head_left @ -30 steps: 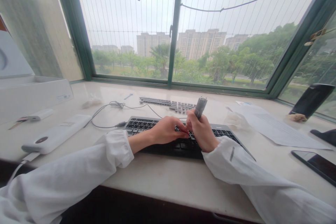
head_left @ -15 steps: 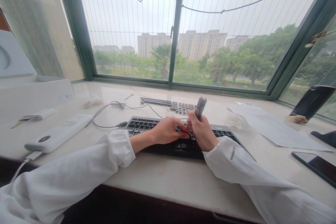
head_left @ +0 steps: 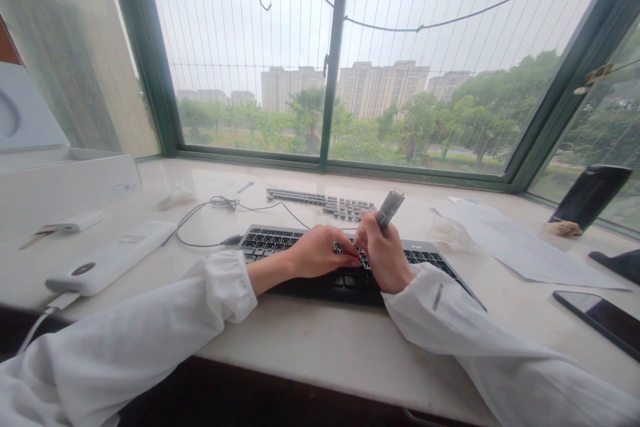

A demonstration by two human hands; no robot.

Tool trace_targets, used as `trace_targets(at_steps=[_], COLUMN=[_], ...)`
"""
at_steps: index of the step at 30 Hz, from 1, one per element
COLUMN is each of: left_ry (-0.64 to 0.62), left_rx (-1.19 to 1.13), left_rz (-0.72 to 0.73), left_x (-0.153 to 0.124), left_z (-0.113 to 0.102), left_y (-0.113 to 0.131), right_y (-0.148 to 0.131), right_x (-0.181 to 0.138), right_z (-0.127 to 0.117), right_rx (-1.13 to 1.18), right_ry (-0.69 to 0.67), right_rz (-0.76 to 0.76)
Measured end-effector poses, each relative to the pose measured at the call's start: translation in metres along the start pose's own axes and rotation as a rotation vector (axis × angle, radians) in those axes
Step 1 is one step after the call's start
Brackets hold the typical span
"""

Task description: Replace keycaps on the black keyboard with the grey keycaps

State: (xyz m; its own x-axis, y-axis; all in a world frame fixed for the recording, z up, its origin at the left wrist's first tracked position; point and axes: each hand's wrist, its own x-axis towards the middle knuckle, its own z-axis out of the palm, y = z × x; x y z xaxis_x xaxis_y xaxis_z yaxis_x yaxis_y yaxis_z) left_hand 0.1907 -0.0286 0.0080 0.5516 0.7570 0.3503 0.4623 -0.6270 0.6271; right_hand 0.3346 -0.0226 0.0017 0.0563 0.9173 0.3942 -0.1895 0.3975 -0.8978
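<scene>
A black keyboard (head_left: 280, 240) lies on the pale stone sill in front of me. My left hand (head_left: 320, 251) rests on its keys with the fingers curled, the fingertips pressed against the keys beside my other hand. My right hand (head_left: 383, 255) is closed round a slim grey tool (head_left: 389, 207), whose upper end sticks up and leans to the right. The tool's lower tip is hidden between my two hands. A second strip of grey keys (head_left: 320, 201) lies behind the keyboard.
A white power bank (head_left: 113, 257) and a white box (head_left: 60, 180) are at the left, with a black cable (head_left: 210, 213) running to the keyboard. Papers (head_left: 520, 240), a dark phone (head_left: 600, 313) and a propped black device (head_left: 587, 193) sit at the right. The window is behind.
The grey tool in my right hand has tipped further to the right. Both hands stay on the keyboard, almost unmoved.
</scene>
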Motion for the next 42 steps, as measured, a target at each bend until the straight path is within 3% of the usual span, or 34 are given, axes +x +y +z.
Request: trace_targets(at_steps=[4, 12, 20, 30, 42], left_ry=[-0.013, 0.003, 0.031, 0.030, 0.038], left_rx=[-0.027, 0.028, 0.131, 0.143, 0.183], left_rz=[0.010, -0.023, 0.065, 0.055, 0.120], left_x=[-0.0002, -0.0011, -0.0030, -0.0020, -0.0024], left_z=[0.0011, 0.0002, 0.0004, 0.0008, 0.0020], left_y=[-0.0031, 0.0010, 0.0035, 0.0026, 0.0022], right_y=[-0.0028, 0.0001, -0.0036, -0.0053, -0.0056], right_x=[-0.0024, 0.0031, 0.0015, 0.0022, 0.0003], right_z=[0.0019, -0.0021, -0.0031, -0.0008, -0.0007], right_rx=[-0.053, -0.102, -0.103, 0.026, 0.041], right_ry=[-0.075, -0.006, -0.018, -0.044, -0.044], right_rz=[-0.003, -0.018, -0.014, 0.090, 0.093])
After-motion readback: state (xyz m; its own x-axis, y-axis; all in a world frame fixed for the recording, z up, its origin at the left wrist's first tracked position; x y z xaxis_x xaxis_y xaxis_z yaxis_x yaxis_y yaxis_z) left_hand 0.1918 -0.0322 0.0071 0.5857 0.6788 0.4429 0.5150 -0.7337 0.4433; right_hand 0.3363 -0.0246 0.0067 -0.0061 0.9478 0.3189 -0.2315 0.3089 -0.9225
